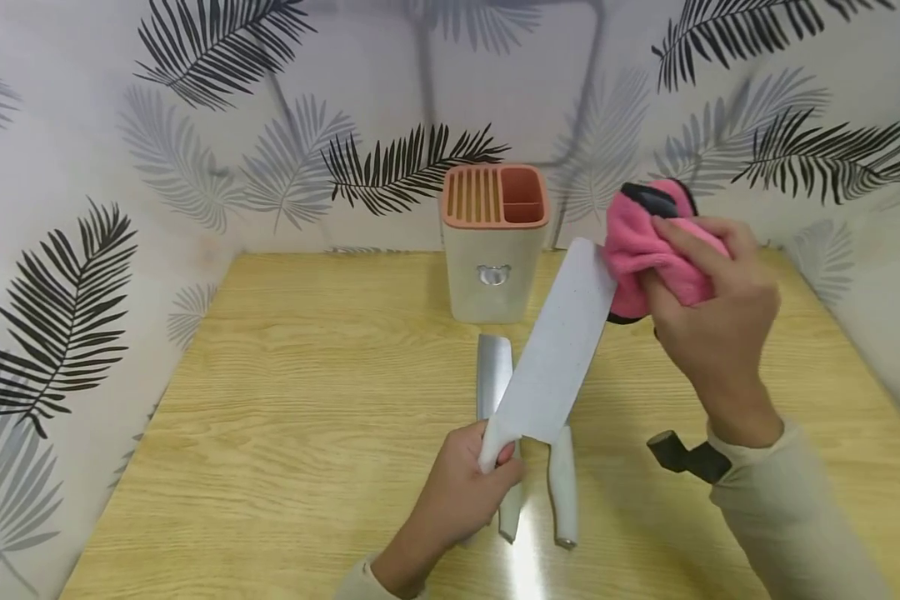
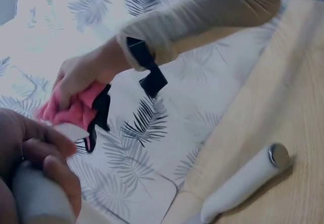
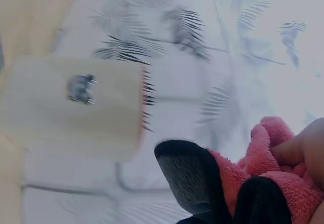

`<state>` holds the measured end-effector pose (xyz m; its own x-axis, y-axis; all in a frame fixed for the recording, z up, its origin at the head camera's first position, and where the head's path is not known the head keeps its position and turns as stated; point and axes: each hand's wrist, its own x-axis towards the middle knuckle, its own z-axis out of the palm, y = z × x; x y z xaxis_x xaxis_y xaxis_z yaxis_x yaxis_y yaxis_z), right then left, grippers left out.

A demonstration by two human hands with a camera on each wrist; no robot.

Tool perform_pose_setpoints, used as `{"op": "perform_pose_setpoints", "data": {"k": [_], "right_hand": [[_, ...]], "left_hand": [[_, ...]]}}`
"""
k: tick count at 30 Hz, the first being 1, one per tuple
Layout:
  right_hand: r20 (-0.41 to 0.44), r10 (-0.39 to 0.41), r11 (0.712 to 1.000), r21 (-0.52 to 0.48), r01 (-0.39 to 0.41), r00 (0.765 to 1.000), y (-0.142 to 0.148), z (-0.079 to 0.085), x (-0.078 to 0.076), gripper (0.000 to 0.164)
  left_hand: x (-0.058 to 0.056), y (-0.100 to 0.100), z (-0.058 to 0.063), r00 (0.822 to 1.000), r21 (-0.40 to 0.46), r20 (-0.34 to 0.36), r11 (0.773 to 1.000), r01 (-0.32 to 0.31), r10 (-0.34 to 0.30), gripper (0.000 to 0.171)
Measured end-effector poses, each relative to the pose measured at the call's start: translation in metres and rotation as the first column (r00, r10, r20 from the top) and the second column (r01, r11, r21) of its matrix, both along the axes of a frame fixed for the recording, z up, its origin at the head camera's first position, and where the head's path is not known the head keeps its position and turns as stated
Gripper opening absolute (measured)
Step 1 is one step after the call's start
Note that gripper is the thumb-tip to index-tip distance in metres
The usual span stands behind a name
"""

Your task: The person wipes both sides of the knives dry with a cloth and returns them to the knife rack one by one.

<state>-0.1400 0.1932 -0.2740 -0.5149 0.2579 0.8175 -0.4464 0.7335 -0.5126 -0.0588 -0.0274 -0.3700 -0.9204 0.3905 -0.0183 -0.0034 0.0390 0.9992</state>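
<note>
My left hand (image 1: 461,483) grips the white handle of a broad cleaver (image 1: 555,342), its blade raised and slanting up to the right in the head view. Bunched in my right hand (image 1: 727,308) is a pink cloth (image 1: 660,250) with black edging, which overlaps the blade's upper edge near the tip. Below the cleaver, on the table, lies a second knife (image 1: 493,375), partly covered by the left hand and the blade. Beside it shows the white handle (image 1: 562,492) of another knife, whose blade is hidden behind the cleaver. The left wrist view shows a white handle (image 2: 248,178) with a metal end cap.
A cream knife block (image 1: 491,275) with an orange slotted top stands at the back of the wooden table (image 1: 307,375). Leaf-patterned fabric (image 1: 270,167) hangs behind and at both sides. A black strap piece (image 1: 690,458) sticks out from the right wrist.
</note>
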Motion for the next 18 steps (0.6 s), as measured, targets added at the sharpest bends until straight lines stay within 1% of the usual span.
{"op": "perform_pose_setpoints", "data": {"k": [2, 3, 4, 5, 7, 8, 9, 10, 11, 12, 13, 14, 16, 17, 18], "right_hand": [[-0.095, -0.015, 0.997, -0.078, 0.007, 0.995, -0.001, 0.010, 0.009, 0.025], [-0.158, -0.012, 0.994, -0.109, -0.006, 0.987, -0.004, 0.015, 0.013, 0.024], [-0.225, -0.001, 0.990, -0.138, -0.031, 0.974, -0.010, 0.018, 0.018, 0.023], [-0.296, 0.014, 0.985, -0.158, -0.063, 0.955, -0.017, 0.020, 0.022, 0.023], [-0.414, 0.055, 0.980, -0.152, -0.129, 0.908, -0.032, 0.018, 0.029, 0.027], [-0.456, 0.091, 0.978, -0.126, -0.166, 0.885, -0.038, 0.014, 0.031, 0.029], [-0.480, 0.137, 0.977, -0.081, -0.199, 0.866, -0.044, 0.009, 0.032, 0.031], [-0.483, 0.194, 0.972, -0.022, -0.234, 0.854, -0.049, 0.003, 0.034, 0.031], [-0.467, 0.263, 0.961, 0.053, -0.270, 0.844, -0.052, -0.003, 0.035, 0.030], [-0.419, 0.333, 0.943, 0.138, -0.303, 0.845, -0.053, -0.009, 0.036, 0.029], [-0.349, 0.395, 0.916, 0.220, -0.335, 0.850, -0.053, -0.015, 0.037, 0.027], [-0.264, 0.450, 0.880, 0.292, -0.374, 0.853, -0.053, -0.020, 0.038, 0.026], [-0.083, 0.519, 0.805, 0.381, -0.454, 0.850, -0.050, -0.031, 0.041, 0.026], [-0.007, 0.533, 0.777, 0.402, -0.485, 0.846, -0.049, -0.036, 0.043, 0.027], [0.052, 0.537, 0.758, 0.409, -0.508, 0.842, -0.048, -0.041, 0.045, 0.027]], "left_hand": [[-0.002, 0.001, -0.002, 0.997, 0.097, 0.033, 0.993, 0.063, -0.066, 0.020], [-0.004, 0.002, -0.003, 0.994, 0.151, 0.049, 0.985, 0.085, -0.093, 0.019], [-0.005, 0.002, -0.004, 0.992, 0.203, 0.056, 0.974, 0.102, -0.116, 0.018], [-0.006, 0.002, -0.005, 0.990, 0.248, 0.057, 0.963, 0.108, -0.126, 0.017], [-0.007, 0.003, -0.006, 0.991, 0.309, 0.076, 0.948, 0.082, -0.110, 0.018], [-0.008, 0.004, -0.005, 0.991, 0.333, 0.093, 0.941, 0.058, -0.094, 0.018], [-0.008, 0.005, -0.005, 0.990, 0.357, 0.116, 0.933, 0.035, -0.081, 0.018], [-0.008, 0.005, -0.003, 0.988, 0.375, 0.139, 0.927, 0.012, -0.069, 0.019], [-0.008, 0.007, -0.002, 0.986, 0.390, 0.157, 0.921, -0.008, -0.057, 0.018], [-0.008, 0.007, -0.001, 0.985, 0.404, 0.167, 0.915, -0.022, -0.050, 0.017], [-0.008, 0.008, 0.000, 0.985, 0.418, 0.165, 0.908, -0.023, -0.051, 0.015], [-0.008, 0.009, 0.001, 0.987, 0.434, 0.154, 0.901, -0.021, -0.051, 0.013], [-0.008, 0.009, 0.002, 0.993, 0.458, 0.107, 0.889, -0.002, -0.053, 0.012], [-0.008, 0.009, 0.002, 0.995, 0.462, 0.084, 0.887, 0.002, -0.046, 0.015], [-0.009, 0.008, 0.002, 0.997, 0.457, 0.061, 0.889, 0.008, -0.041, 0.018]]}}
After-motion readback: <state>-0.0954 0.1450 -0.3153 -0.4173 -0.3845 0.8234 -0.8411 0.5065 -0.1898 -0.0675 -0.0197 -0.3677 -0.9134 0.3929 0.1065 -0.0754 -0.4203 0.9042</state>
